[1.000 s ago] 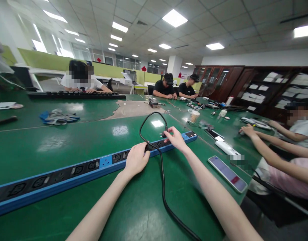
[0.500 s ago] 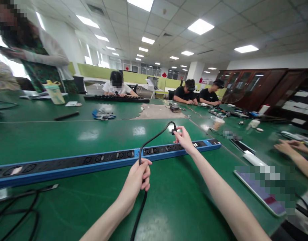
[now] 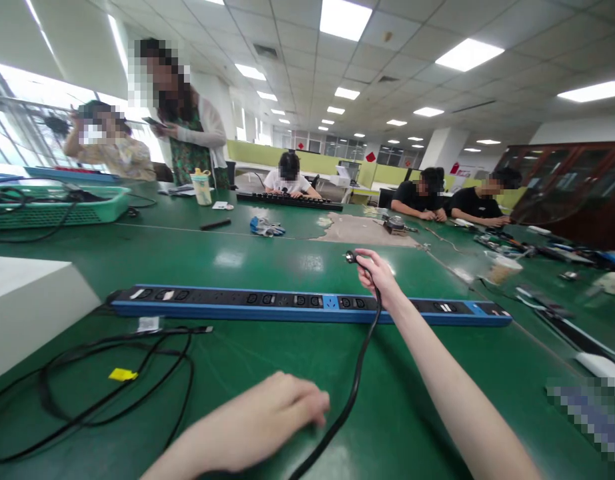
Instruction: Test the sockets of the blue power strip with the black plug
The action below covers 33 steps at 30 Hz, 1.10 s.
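Note:
My right hand (image 3: 380,277) is closed around a black power plug (image 3: 351,257), its metal pins pointing left. From the plug a thick black power cord (image 3: 360,373) hangs down in front of a power strip and runs toward the bottom edge. The long blue and black power strip (image 3: 232,309) lies across the green table below the raised hand, with rows of sockets and a blue socket block. My left hand (image 3: 282,413), slightly blurred, is just left of the cord and apart from it. Its fingers are curled together, with no object visible in them.
Coiled black cables (image 3: 187,380) with a yellow tag lie at left, near a white box (image 3: 27,300). Behind stand a green basket (image 3: 107,212) and a cup (image 3: 201,187); blue-grey gloves (image 3: 266,227) lie farther in. Co-workers are around the table.
My left hand has let go of the cord and dropped lower. My right hand has turned the plug so its pins face left. The view has swung left, bringing in the basket and white box.

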Motion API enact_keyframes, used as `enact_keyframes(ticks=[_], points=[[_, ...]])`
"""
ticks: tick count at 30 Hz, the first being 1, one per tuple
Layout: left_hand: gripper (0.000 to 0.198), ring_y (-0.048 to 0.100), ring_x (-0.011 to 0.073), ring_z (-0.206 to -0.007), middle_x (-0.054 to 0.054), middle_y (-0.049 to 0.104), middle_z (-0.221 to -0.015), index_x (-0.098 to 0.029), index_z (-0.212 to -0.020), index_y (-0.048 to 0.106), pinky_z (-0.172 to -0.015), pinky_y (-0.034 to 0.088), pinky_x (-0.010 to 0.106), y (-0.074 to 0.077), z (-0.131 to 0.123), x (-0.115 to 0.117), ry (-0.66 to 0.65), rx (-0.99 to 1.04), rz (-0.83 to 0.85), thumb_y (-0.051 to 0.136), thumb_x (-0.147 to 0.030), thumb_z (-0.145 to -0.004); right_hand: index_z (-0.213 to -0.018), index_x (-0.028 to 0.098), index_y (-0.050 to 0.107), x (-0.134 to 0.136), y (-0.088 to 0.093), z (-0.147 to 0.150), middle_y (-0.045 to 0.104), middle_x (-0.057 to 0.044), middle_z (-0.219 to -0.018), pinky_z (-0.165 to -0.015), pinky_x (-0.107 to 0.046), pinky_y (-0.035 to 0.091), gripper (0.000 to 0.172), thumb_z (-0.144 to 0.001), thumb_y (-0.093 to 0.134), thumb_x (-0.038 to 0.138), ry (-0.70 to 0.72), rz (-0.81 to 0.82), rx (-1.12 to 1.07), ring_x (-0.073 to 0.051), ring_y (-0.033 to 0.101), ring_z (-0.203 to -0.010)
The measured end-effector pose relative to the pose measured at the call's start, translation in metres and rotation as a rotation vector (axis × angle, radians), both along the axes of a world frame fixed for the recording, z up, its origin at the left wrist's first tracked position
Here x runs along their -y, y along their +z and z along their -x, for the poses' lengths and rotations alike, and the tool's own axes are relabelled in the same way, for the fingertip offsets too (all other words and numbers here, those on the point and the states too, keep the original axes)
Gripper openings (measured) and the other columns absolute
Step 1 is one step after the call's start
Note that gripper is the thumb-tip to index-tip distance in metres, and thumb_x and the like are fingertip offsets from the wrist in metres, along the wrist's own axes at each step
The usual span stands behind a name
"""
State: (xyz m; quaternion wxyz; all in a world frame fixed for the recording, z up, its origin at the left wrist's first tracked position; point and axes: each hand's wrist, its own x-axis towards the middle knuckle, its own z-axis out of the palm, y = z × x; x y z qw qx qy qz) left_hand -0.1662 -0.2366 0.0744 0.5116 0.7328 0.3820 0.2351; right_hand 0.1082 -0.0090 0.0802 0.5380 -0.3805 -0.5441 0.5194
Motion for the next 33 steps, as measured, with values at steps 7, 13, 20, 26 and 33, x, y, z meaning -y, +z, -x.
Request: enact_keyframes(ticks=[7,13,20,26,33], points=[[0.041,0.068,0.0295,-0.098,0.009,0.078,-0.108,-0.024,-0.115,0.075,-0.091,0.049,0.040,-0.031,0.157,-0.115,0.943,-0.617,-0.609,0.043,-0.043,-0.098,-0.107,0.019,0.068,0.016,0.012,0.049,0.062,0.002,-0.063,-0.038,-0.018,0.028,0.037,-0.080,0.076,0.044,0.050,0.031,0.196,-0.008,0.045,-0.044],[0.042,0.064,0.0289,-0.112,0.012,0.075,-0.117,-0.017,-0.119,0.073,-0.099,0.045,0.040,-0.087,0.238,-0.145,0.975,-0.916,-0.784,0.038,-0.025,-0.096,-0.099,0.018,0.069,0.022,0.011,0.117,0.053,0.005,-0.063,-0.037,-0.018,0.021,0.035,-0.084,0.077,0.048,0.225,0.019,0.298,-0.004,0.034,-0.041],[0.043,0.064,0.0264,-0.115,0.010,0.075,-0.117,-0.019,-0.118,0.072,-0.104,0.043,0.037,-0.092,0.249,-0.144,0.984,-0.815,-0.780,0.036,-0.021,-0.095,-0.097,0.015,0.070,0.021,0.007,0.241,0.052,0.004,-0.058,-0.043,-0.021,0.030,0.028,-0.099,0.056,0.040,0.362,0.003,0.509,-0.008,0.041,-0.042],[0.044,0.065,0.0266,-0.112,0.011,0.076,-0.114,-0.019,-0.118,0.073,-0.108,0.041,0.039,-0.095,0.254,-0.142,1.086,-0.806,-0.778,0.036,-0.018,-0.094,-0.098,0.017,0.076,0.020,-0.004,0.328,0.078,-0.012,-0.100,-0.078,-0.028,0.052,0.026,-0.094,0.056,0.034,0.247,-0.358,1.021,-0.023,0.072,-0.094],[0.041,0.066,0.0276,-0.106,0.012,0.076,-0.110,-0.019,-0.114,0.073,-0.096,0.045,0.037,-0.094,0.253,-0.142,1.093,-0.829,-0.765,0.037,-0.018,-0.094,-0.111,0.022,0.073,0.036,-0.010,0.370,0.077,-0.013,-0.114,-0.084,-0.040,0.055,0.030,-0.093,0.054,0.037,0.191,-0.440,1.209,-0.031,0.073,-0.105]])
